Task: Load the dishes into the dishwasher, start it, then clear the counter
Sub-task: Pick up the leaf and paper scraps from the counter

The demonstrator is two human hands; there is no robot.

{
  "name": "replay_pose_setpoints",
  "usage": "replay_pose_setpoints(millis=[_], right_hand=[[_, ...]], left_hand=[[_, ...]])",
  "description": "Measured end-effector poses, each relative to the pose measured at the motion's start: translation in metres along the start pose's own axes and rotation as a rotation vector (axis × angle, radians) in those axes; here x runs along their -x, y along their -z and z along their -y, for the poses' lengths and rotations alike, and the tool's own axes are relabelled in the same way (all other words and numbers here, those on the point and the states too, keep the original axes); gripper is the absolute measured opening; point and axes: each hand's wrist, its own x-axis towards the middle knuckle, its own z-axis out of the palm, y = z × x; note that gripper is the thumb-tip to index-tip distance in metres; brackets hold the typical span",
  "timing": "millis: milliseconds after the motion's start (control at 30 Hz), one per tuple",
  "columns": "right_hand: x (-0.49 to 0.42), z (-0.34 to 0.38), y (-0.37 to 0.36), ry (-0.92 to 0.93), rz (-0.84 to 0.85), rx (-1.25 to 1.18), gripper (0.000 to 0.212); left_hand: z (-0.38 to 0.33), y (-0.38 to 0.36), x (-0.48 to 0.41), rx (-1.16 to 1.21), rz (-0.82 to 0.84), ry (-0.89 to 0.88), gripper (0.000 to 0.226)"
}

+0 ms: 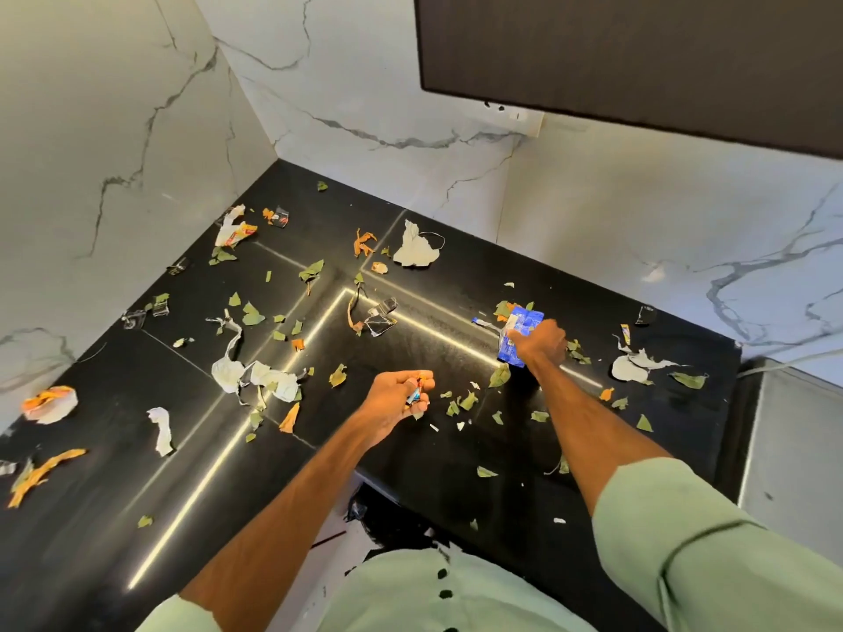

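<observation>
A black corner counter is strewn with litter: green leaf bits, orange peel strips, torn white paper and clear wrapper scraps. My left hand hovers over the middle of the counter, fingers curled round small scraps, one of them a blue and orange wrapper piece. My right hand reaches farther back and to the right, gripping a crumpled blue and white wrapper with leaf bits bunched against it. No dishes or dishwasher are in view.
Marble walls close the counter at left and back. A dark wall cabinet hangs overhead at right, a socket plate under it. Crumpled white paper lies near the back; more paper sits right. A steel surface adjoins the counter's right end.
</observation>
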Motion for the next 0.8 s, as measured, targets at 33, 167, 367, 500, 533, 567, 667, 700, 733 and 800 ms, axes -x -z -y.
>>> replay_pose_setpoints(millis=[33,167,367,500,533,567,667,700,733,800], right_hand=[[0.0,0.0,-0.003,-0.005,-0.023,0.007,0.058],[-0.002,-0.012,-0.002,-0.047,-0.051,-0.194,0.029],[0.015,-0.056,0.051,0.025,-0.157,-0.451,0.021],[0.01,-0.104,0.088,0.01,-0.235,-0.341,0.022],[0.006,-0.116,0.096,0.013,-0.24,-0.292,0.022],[0.004,-0.128,0.104,0.027,-0.226,-0.241,0.021],[-0.002,-0.149,0.123,0.119,-0.109,-0.115,0.035],[-0.002,-0.151,0.126,0.152,-0.067,-0.085,0.041],[-0.003,-0.151,0.128,0.182,-0.032,-0.063,0.04],[-0.005,-0.149,0.126,0.214,0.008,-0.038,0.021]], left_hand=[[-0.001,0.002,0.003,-0.002,-0.003,-0.007,0.028],[-0.007,0.003,0.007,-0.02,0.03,-0.041,0.028],[-0.013,-0.025,-0.005,-0.082,0.092,-0.024,0.029],[-0.018,-0.059,-0.006,-0.104,0.164,-0.011,0.029],[-0.019,-0.067,-0.006,-0.106,0.177,-0.01,0.029],[-0.019,-0.075,-0.006,-0.111,0.188,-0.01,0.029],[-0.02,-0.09,-0.006,-0.12,0.222,-0.007,0.029],[-0.022,-0.093,-0.006,-0.118,0.234,-0.009,0.028],[-0.024,-0.096,-0.006,-0.117,0.24,-0.015,0.028],[-0.029,-0.098,-0.007,-0.12,0.239,-0.025,0.028]])
